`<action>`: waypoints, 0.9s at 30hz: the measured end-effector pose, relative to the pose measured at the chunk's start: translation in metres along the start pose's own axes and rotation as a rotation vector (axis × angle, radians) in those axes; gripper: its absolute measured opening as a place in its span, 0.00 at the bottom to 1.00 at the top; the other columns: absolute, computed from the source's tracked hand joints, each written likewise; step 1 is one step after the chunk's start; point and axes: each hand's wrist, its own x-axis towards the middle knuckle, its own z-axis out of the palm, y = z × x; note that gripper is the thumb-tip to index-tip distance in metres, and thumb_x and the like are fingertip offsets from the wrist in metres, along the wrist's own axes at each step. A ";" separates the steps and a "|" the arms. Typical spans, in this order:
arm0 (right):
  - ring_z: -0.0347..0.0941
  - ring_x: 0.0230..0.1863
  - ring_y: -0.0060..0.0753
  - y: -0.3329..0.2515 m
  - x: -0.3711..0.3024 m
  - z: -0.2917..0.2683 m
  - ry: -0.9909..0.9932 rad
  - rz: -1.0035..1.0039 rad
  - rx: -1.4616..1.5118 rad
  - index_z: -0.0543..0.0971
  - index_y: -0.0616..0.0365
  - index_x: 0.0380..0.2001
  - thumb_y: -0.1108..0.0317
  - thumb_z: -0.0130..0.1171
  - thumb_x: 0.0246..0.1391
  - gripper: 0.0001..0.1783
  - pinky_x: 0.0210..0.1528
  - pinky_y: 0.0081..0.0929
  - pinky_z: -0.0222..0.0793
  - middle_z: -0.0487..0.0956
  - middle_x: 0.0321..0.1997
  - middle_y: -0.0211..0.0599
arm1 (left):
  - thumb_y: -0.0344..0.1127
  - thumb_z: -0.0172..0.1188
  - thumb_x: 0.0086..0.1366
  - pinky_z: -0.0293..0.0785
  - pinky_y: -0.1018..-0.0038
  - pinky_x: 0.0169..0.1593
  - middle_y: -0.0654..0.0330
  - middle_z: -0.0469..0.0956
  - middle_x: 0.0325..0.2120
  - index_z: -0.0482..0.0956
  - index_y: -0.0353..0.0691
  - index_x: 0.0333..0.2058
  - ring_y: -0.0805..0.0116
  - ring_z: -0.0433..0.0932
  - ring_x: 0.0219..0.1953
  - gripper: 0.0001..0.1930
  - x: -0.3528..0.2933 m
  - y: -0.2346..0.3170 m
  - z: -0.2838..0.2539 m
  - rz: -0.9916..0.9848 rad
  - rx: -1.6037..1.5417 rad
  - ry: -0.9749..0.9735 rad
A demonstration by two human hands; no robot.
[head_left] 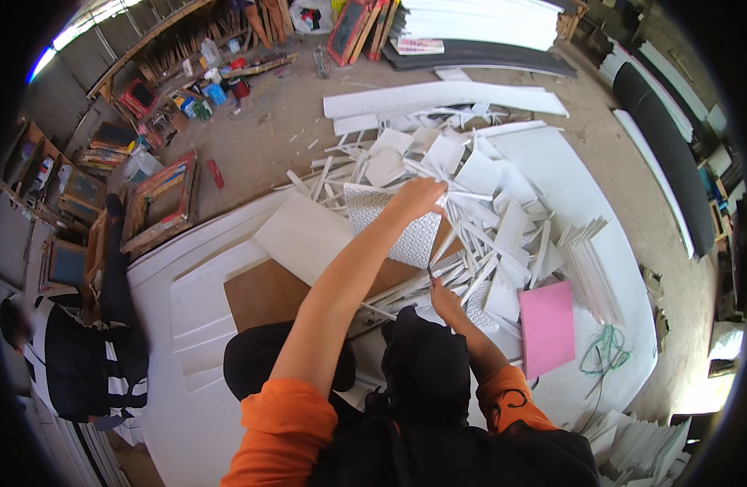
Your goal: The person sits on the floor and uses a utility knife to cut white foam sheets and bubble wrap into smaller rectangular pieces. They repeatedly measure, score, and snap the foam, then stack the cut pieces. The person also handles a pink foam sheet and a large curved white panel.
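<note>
My left hand point(418, 199) is closed on the upper right edge of a white sheet point(414, 241) with an embossed pattern, which stands tilted over the scrap pile. Below it, my right hand point(445, 299) is wrapped round a slim dark cutting knife point(430, 274), its tip at the sheet's lower corner. Part of the sheet is hidden behind my left forearm. Under it lie a brown board point(264, 296) and a plain off-white panel point(302, 235). White strips and offcuts point(471, 235) heap up around both hands.
A pink panel point(547, 329), a row of thin white sheets point(591, 272) and a tangle of green string point(607, 353) lie to the right. At the left sits another person point(85, 357). Wooden frames point(166, 199) and paint containers point(215, 93) occupy the floor beyond. Large sheets point(479, 24) are stacked at the back.
</note>
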 end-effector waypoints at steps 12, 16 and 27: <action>0.68 0.21 0.30 -0.066 0.102 -0.231 0.246 0.052 1.659 0.62 0.57 0.38 0.53 0.43 0.53 0.18 0.19 0.25 0.65 0.70 0.24 0.36 | 0.38 0.62 0.46 0.68 0.71 0.30 0.52 0.75 0.22 0.72 0.36 0.26 0.60 0.75 0.25 0.13 -0.128 -0.036 -0.149 -0.170 -0.438 0.757; 0.66 0.19 0.27 -0.135 0.119 -0.269 0.326 -0.049 1.644 0.64 0.55 0.30 0.62 0.56 0.46 0.14 0.14 0.20 0.58 0.67 0.21 0.31 | 0.33 0.61 0.47 0.69 0.76 0.33 0.55 0.76 0.24 0.69 0.34 0.28 0.66 0.76 0.28 0.12 -0.172 -0.027 -0.152 -0.059 -0.537 0.863; 0.63 0.09 0.21 -0.209 0.116 -0.234 0.492 -0.161 1.393 0.65 0.56 0.28 0.69 0.59 0.42 0.12 0.09 0.17 0.55 0.69 0.17 0.30 | 0.36 0.62 0.46 0.70 0.71 0.39 0.53 0.74 0.36 0.61 0.39 0.45 0.62 0.76 0.33 0.27 -0.233 -0.112 -0.081 -0.260 -0.512 0.142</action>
